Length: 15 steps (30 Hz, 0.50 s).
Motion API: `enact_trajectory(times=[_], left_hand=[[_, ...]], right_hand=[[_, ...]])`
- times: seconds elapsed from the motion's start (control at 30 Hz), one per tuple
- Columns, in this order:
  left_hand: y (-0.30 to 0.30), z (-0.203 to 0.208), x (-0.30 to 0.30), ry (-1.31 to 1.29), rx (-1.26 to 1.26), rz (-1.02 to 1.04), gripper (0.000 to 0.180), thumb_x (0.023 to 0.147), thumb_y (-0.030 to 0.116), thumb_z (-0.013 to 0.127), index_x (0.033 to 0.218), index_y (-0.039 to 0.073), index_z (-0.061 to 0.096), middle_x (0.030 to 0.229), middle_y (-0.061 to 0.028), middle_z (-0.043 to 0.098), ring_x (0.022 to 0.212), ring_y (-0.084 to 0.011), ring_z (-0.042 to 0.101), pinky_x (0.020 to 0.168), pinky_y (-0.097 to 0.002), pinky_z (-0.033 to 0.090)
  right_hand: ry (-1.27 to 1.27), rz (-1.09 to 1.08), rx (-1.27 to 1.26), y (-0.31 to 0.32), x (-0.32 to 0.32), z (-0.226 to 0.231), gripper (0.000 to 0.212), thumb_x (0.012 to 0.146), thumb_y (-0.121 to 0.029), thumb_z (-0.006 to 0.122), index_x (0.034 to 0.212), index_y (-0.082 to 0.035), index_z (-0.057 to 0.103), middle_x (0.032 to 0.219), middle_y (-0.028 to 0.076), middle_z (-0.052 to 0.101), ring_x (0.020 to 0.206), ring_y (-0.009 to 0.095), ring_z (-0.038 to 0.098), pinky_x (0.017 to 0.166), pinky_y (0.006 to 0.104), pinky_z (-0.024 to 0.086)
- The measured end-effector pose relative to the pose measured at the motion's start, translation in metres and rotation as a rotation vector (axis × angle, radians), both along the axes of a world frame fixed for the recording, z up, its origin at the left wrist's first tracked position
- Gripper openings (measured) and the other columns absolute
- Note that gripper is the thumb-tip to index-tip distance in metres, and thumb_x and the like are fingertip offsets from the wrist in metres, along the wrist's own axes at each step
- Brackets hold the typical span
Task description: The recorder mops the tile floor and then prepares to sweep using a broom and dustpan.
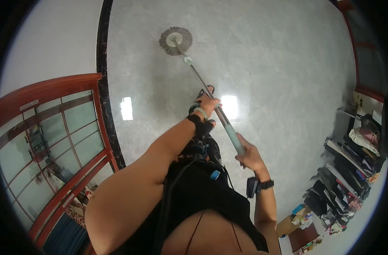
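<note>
A round mop [186, 40] with a grey fringed head and a white disc lies flat on the grey floor ahead of me, left of the middle. Its metal pole slants back toward my body and ends in a pale green grip [235, 138]. Partway along the pole, my left hand [208, 105] is closed around the metal, a bracelet and a dark band on its wrist. Lower down, my right hand [250, 157] wraps the end of the green grip. That wrist carries a black strapped device. My sandalled foot shows beneath the pole.
A red wooden-framed glass door [58, 114] stands at the left, next to a black floor border [102, 51]. Clothes [342, 178] hang in a row along the right wall. A cardboard box [287, 227] with items on it sits at the lower right.
</note>
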<state>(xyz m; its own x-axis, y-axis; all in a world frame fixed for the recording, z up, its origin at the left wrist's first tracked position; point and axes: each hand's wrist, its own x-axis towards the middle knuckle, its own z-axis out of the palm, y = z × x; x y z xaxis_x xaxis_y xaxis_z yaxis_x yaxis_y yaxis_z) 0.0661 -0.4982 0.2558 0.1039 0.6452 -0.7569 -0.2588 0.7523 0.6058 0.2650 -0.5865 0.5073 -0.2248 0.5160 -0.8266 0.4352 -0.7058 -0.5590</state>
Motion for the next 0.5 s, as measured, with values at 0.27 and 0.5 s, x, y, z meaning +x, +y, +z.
enact_trajectory(times=[0.27,0.5], left_hand=[[0.047,0.008,-0.049,-0.059,-0.23,0.261,0.014,0.081,0.006,0.059,0.082,-0.008,0.059,0.075,-0.0146,0.063,0.058,-0.0219,0.06,0.051,-0.0328,0.05],[0.086,-0.053,-0.094,0.205,-0.224,0.217,0.024,0.086,0.015,0.048,0.072,-0.002,0.059,0.065,-0.0138,0.058,0.053,-0.0247,0.058,0.047,-0.0354,0.048]], right_hand=[[0.024,0.239,-0.014,0.095,-0.008,-0.01,0.082,0.067,0.005,0.054,0.142,-0.023,0.035,0.072,0.003,0.054,0.049,0.011,0.051,0.043,0.0248,0.047],[0.039,0.364,-0.011,0.146,0.004,-0.016,0.08,0.066,0.003,0.056,0.14,-0.023,0.039,0.073,0.006,0.057,0.054,0.016,0.057,0.053,0.0292,0.05]])
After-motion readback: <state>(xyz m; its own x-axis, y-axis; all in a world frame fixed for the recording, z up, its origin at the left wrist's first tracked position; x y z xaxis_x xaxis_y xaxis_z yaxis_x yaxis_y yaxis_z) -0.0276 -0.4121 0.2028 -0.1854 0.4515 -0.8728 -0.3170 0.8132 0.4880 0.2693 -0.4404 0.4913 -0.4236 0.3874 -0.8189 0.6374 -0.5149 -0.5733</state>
